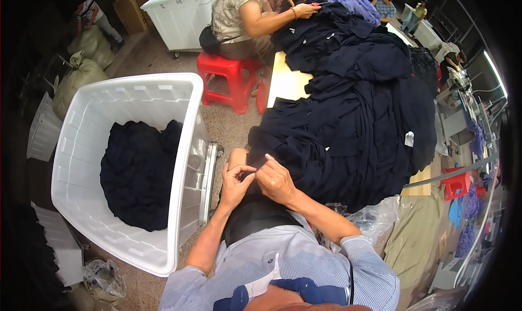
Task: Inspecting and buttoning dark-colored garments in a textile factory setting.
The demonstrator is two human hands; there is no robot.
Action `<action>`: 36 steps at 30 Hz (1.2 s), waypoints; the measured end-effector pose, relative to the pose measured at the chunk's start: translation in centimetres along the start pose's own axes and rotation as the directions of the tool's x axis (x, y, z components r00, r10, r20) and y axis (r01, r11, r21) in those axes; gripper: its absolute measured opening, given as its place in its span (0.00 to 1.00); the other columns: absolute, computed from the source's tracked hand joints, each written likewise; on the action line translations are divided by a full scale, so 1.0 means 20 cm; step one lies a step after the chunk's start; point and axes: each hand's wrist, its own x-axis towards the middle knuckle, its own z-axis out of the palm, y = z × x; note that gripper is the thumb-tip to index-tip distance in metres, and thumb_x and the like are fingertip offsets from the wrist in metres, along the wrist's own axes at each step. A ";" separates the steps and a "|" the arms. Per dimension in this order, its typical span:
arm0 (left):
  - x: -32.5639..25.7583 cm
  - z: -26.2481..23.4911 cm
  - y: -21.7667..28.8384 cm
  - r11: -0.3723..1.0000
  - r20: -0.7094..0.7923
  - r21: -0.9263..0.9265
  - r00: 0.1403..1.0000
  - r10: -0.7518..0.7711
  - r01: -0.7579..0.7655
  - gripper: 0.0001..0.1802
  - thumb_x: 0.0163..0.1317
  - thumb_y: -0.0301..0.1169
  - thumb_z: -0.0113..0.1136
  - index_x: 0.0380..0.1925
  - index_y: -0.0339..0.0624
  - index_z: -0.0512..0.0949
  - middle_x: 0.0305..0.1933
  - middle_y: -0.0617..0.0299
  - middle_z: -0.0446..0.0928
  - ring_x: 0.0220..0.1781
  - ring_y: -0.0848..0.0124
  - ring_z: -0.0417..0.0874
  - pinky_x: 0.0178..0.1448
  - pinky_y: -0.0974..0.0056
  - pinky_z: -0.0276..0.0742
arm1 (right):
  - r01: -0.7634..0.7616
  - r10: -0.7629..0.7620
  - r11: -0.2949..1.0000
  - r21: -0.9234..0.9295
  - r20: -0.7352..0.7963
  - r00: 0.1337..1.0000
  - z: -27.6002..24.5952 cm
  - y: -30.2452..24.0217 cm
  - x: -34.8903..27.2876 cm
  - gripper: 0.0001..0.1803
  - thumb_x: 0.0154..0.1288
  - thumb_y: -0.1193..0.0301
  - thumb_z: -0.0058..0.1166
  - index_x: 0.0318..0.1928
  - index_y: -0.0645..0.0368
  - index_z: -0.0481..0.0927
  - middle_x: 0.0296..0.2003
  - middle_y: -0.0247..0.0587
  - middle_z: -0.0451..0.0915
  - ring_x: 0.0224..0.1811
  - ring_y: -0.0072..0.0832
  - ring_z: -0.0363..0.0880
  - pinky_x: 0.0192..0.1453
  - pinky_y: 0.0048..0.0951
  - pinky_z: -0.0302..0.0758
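Note:
My left hand (pixel 237 185) and my right hand (pixel 275 180) meet above my lap, at the near left edge of a big heap of dark navy cloth (pixel 348 126). Thumb and forefinger of the left are pinched together close to the right hand. The right is curled into a loose fist with its thumb raised. Whatever they hold is too small or too hidden to make out. Dark cloth lies just behind and below the fingers. The heap looks like knitted garments, with a small white tag (pixel 409 139) on its right side.
At my left stands a white plastic bin (pixel 187 107) on wheels with dark cloth (pixel 142 175) inside. Ahead, a person on a red stool (pixel 228 79) works at the wooden table (pixel 288 82), holding a small red-handled tool. Purple cloth (pixel 345 1) is piled beyond. Clear plastic (pixel 375 216) lies beside me.

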 end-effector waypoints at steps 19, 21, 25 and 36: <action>0.06 0.13 0.00 0.953 -0.124 0.223 0.964 0.237 -0.205 0.09 0.67 0.14 0.69 0.45 0.31 0.88 0.46 0.51 0.93 0.50 0.60 0.96 0.58 0.60 0.88 | -0.175 0.187 0.980 0.096 -0.130 0.974 0.03 0.08 -0.01 0.11 0.49 0.84 0.68 0.29 0.60 0.79 0.28 0.43 0.81 0.33 0.46 0.82 0.38 0.45 0.81; 0.06 0.14 0.00 0.941 -0.132 0.250 0.955 0.267 -0.229 0.09 0.67 0.14 0.69 0.45 0.31 0.87 0.46 0.50 0.93 0.50 0.59 0.96 0.57 0.60 0.88 | -0.230 0.239 0.969 0.089 -0.101 0.966 0.02 0.07 -0.03 0.10 0.50 0.84 0.70 0.30 0.60 0.81 0.28 0.44 0.82 0.32 0.45 0.84 0.44 0.43 0.85; 0.08 0.15 -0.02 0.950 -0.146 0.230 0.957 0.249 -0.212 0.09 0.67 0.14 0.69 0.46 0.32 0.87 0.45 0.51 0.92 0.48 0.58 0.95 0.55 0.60 0.88 | -0.479 0.514 0.823 0.307 -0.040 0.857 0.01 0.05 -0.01 0.08 0.53 0.84 0.70 0.33 0.62 0.85 0.28 0.43 0.85 0.29 0.36 0.86 0.42 0.34 0.87; 0.11 0.27 -0.02 0.923 -0.179 0.304 0.938 0.298 -0.235 0.10 0.67 0.15 0.64 0.46 0.35 0.84 0.44 0.49 0.89 0.48 0.50 0.92 0.54 0.54 0.86 | -0.211 0.211 0.977 0.009 -0.118 0.970 0.02 0.10 -0.05 0.08 0.56 0.85 0.67 0.35 0.61 0.84 0.29 0.47 0.83 0.30 0.47 0.83 0.40 0.43 0.85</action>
